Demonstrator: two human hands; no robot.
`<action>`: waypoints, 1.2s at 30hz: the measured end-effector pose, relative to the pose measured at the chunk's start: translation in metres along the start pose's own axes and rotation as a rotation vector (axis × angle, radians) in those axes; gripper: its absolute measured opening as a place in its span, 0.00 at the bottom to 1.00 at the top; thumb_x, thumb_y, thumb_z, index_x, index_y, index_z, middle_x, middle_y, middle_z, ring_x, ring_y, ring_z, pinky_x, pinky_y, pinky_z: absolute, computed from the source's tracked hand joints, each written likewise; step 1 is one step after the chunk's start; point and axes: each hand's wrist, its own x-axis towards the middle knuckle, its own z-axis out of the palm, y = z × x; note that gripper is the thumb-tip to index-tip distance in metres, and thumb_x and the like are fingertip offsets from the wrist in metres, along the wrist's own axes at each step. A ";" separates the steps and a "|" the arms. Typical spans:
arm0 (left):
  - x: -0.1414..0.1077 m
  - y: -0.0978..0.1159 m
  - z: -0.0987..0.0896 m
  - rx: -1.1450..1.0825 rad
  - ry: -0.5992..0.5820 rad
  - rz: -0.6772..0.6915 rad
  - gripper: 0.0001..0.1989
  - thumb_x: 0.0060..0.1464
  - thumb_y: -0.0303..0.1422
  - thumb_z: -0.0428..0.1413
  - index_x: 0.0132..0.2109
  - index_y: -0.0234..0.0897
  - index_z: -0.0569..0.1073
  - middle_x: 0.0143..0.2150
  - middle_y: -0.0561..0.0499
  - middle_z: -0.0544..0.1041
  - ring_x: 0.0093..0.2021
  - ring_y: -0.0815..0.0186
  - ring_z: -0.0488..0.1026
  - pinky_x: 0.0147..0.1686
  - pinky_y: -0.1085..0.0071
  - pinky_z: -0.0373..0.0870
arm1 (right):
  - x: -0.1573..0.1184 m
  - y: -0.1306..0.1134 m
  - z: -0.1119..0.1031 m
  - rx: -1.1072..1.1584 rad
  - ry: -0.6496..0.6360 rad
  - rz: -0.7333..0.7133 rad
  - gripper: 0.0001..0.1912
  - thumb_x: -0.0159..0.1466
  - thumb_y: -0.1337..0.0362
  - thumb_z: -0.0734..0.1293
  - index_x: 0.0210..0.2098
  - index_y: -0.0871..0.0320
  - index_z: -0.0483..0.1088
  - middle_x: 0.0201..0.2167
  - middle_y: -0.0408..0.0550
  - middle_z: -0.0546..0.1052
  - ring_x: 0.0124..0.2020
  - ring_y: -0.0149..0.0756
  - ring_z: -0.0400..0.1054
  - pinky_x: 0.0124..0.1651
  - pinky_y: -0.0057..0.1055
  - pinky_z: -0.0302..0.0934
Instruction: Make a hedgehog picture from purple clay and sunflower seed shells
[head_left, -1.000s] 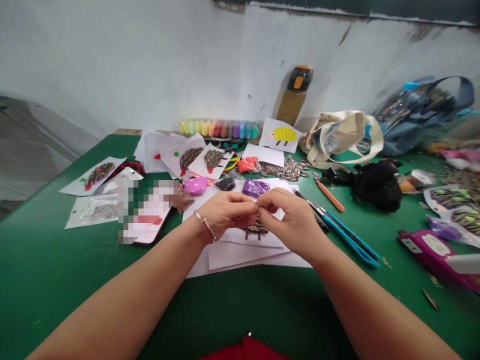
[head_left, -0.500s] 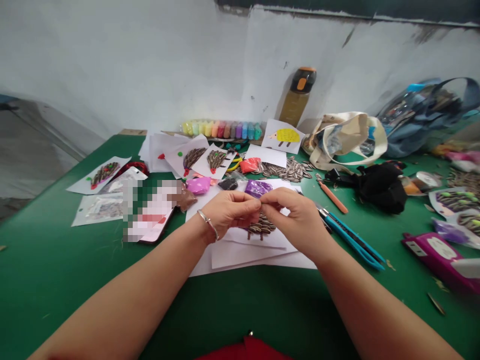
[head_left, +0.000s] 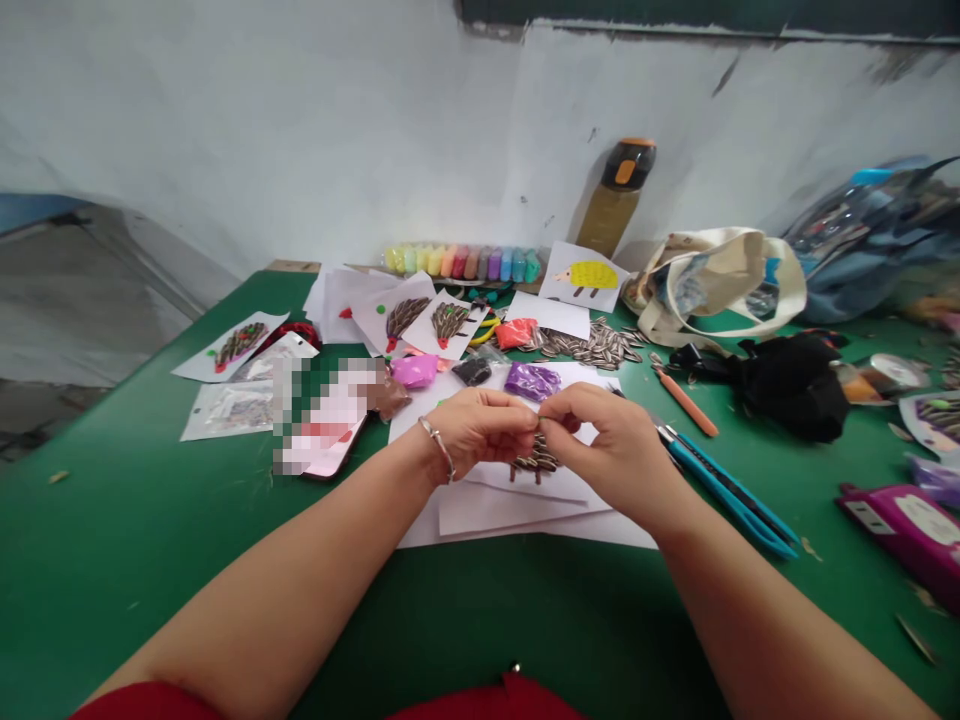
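Observation:
My left hand (head_left: 480,432), with a silver bracelet at the wrist, is closed in a pinch. Its fingertips meet those of my right hand (head_left: 604,445), which is pinched too. A tiny bit of green shows between the fingertips, too small to make out. Below the hands lies a sheet with a seed-covered animal picture (head_left: 537,462), partly hidden by them. More white paper (head_left: 495,512) is stacked underneath. Just behind the hands sits a purple clay packet (head_left: 532,381), with a black clay packet (head_left: 472,372) and a pink one (head_left: 414,371) to its left.
A phone (head_left: 330,425) and seed pictures (head_left: 231,346) lie left. Loose seeds (head_left: 592,345), a bottle (head_left: 616,200) and a cloth bag (head_left: 720,280) stand or lie behind. At right are an orange-handled tool (head_left: 686,400), blue tweezers (head_left: 731,490) and a magenta box (head_left: 907,540).
The whole view has shifted, so the table things appear farther right. Both hands remain pinched together over the paper, and a speck of green now shows between the fingertips.

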 end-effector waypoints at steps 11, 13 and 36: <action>0.001 -0.002 -0.002 -0.017 0.022 0.037 0.13 0.40 0.38 0.68 0.27 0.33 0.76 0.22 0.53 0.74 0.24 0.72 0.71 0.30 0.72 0.66 | -0.002 0.003 0.002 -0.041 0.022 -0.060 0.07 0.64 0.69 0.64 0.39 0.54 0.73 0.35 0.45 0.75 0.37 0.34 0.68 0.41 0.31 0.61; 0.001 -0.002 -0.003 -0.016 0.001 0.046 0.14 0.41 0.40 0.69 0.29 0.34 0.77 0.24 0.52 0.75 0.26 0.71 0.72 0.31 0.72 0.66 | -0.002 0.003 0.002 -0.060 0.026 -0.056 0.07 0.65 0.68 0.63 0.37 0.54 0.73 0.33 0.45 0.74 0.37 0.35 0.68 0.40 0.31 0.61; 0.002 -0.005 0.001 0.077 0.035 0.085 0.12 0.40 0.37 0.66 0.26 0.32 0.76 0.23 0.51 0.74 0.27 0.69 0.71 0.35 0.68 0.69 | -0.002 -0.003 0.010 -0.083 0.021 0.006 0.06 0.60 0.71 0.63 0.28 0.56 0.68 0.27 0.43 0.70 0.31 0.33 0.63 0.34 0.31 0.57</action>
